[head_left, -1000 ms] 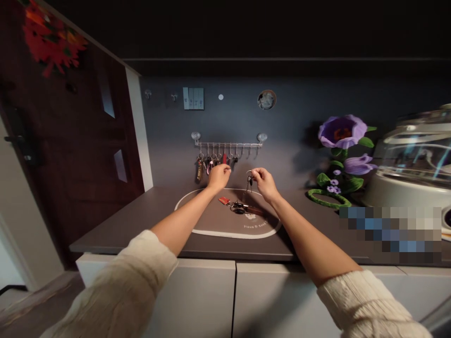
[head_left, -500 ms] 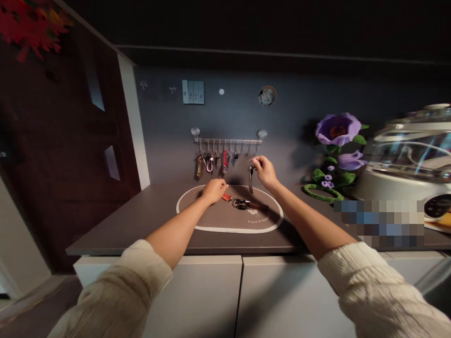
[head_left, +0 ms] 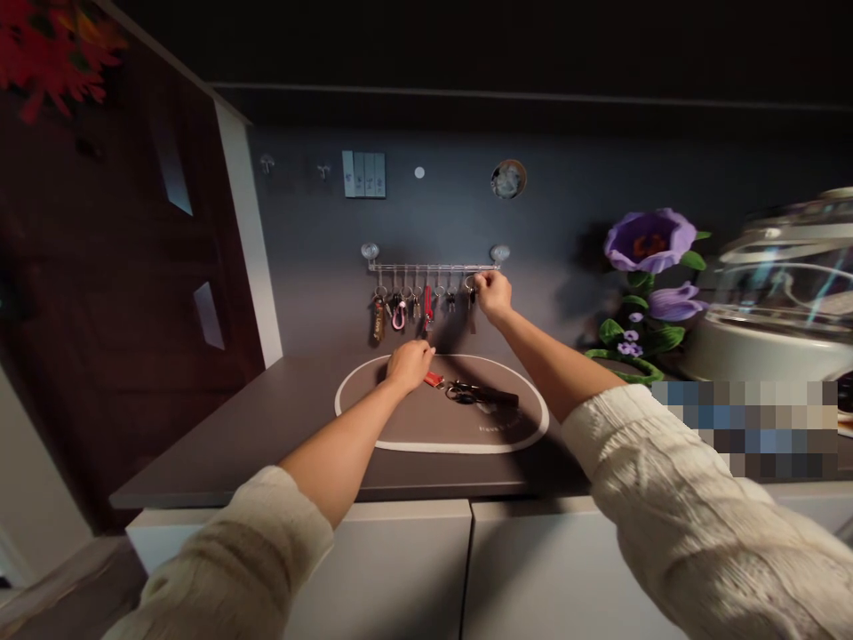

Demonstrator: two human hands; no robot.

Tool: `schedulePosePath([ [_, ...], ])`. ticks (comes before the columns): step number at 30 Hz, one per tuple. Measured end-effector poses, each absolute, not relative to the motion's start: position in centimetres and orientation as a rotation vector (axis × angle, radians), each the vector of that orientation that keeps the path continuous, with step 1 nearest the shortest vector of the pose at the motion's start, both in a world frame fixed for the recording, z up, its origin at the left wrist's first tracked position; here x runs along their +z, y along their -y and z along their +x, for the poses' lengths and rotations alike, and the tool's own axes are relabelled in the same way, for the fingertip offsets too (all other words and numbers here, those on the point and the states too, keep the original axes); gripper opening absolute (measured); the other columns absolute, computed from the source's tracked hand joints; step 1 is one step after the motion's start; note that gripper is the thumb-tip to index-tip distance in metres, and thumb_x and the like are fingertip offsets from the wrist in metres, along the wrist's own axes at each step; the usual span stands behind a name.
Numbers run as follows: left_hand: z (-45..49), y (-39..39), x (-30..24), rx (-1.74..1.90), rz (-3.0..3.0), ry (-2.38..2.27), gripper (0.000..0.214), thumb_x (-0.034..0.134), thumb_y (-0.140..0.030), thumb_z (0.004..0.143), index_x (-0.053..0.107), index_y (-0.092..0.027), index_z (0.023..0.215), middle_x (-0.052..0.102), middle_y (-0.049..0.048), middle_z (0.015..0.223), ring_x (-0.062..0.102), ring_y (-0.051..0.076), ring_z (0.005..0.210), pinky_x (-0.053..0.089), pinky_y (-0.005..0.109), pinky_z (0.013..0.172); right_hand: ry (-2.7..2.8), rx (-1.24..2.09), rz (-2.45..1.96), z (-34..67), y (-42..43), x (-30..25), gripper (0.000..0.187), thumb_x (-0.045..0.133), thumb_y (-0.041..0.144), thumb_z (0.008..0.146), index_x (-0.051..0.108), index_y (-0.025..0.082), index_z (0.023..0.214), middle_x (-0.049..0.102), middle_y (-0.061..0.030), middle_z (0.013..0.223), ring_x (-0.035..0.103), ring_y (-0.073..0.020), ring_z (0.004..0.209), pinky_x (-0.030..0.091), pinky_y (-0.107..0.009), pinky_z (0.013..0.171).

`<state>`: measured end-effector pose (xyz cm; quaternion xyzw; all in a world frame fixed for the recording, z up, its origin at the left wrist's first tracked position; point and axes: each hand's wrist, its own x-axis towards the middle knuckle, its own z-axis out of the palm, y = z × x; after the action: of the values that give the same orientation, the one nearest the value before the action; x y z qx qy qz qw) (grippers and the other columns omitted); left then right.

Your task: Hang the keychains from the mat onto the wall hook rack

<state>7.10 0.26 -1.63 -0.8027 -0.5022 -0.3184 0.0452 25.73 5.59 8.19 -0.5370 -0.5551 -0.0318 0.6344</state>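
Note:
My right hand pinches a key ring with a couple of keys hanging from it, up against the right part of the hook rail. I cannot tell whether the ring is on a hook. Low over the oval mat, my left hand is closed, its fingertips pressed together; what is in them, if anything, is hidden. Beside it lies a red key fob. Farther right on the mat rests a bunch of keys with a dark strap. Several key sets, one with a red strap, hang on the rail.
Purple artificial flowers stand on the counter at right, in front of a white appliance with a clear cover. A switch panel and a round wall opening sit above the rail. White cabinet doors are below.
My right hand has lifted the key ring up and slightly left to the rail's hooks. My left hand has stayed low over the mat. The view has shifted slightly.

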Motion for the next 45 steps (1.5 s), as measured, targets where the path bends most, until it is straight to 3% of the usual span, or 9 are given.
schedulePosePath([
  [12, 7.1, 0.1, -1.1, -0.919, -2.447, 1.517, 0.032, 0.035, -0.032, 0.087, 0.063, -0.018, 0.086, 0.065, 0.0097, 0.09, 0.058, 0.019, 0.085, 0.038, 0.027, 0.071, 1.2, -0.127, -1.46, 23.7, -5.5, 8.3, 0.021, 0.045, 0.021, 0.08, 0.064, 0.014, 0.084, 0.065, -0.0141, 0.091, 0.056, -0.0216, 0.085, 0.038, -0.032, 0.079],
  [28, 6.4, -0.1, -1.4, -1.069, -2.555, 1.281, 0.025, 0.039, -0.025, 0.085, 0.062, -0.017, 0.086, 0.063, 0.0073, 0.087, 0.056, 0.017, 0.083, 0.04, 0.027, 0.075, 1.165, 0.001, -1.464, 24.5, -4.7, 6.5, 0.022, 0.045, 0.016, 0.076, 0.064, 0.013, 0.086, 0.066, -0.0102, 0.087, 0.057, -0.0166, 0.08, 0.042, -0.027, 0.077],
  [37, 6.5, 0.3, -1.1, -1.121, -2.729, 1.038, 0.021, 0.044, -0.019, 0.082, 0.064, -0.017, 0.088, 0.062, 0.0054, 0.088, 0.055, 0.015, 0.085, 0.041, 0.026, 0.078, 1.33, 0.606, -1.179, 24.9, -0.4, 4.0, 0.008, 0.053, 0.02, 0.072, 0.057, 0.013, 0.072, 0.057, -0.0003, 0.062, 0.046, -0.006, 0.051, 0.039, -0.019, 0.053],
  [45, 7.2, 1.2, -1.2, -0.865, -2.888, 0.794, 0.031, 0.043, -0.011, 0.08, 0.06, -0.021, 0.104, 0.059, 0.0046, 0.098, 0.053, 0.014, 0.09, 0.041, 0.026, 0.08, 1.48, 0.815, -1.155, 26.5, 3.4, -0.2, 0.022, 0.065, 0.032, 0.063, 0.056, 0.014, 0.072, 0.055, 0.0017, 0.061, 0.047, -0.0067, 0.055, 0.041, -0.021, 0.058],
])
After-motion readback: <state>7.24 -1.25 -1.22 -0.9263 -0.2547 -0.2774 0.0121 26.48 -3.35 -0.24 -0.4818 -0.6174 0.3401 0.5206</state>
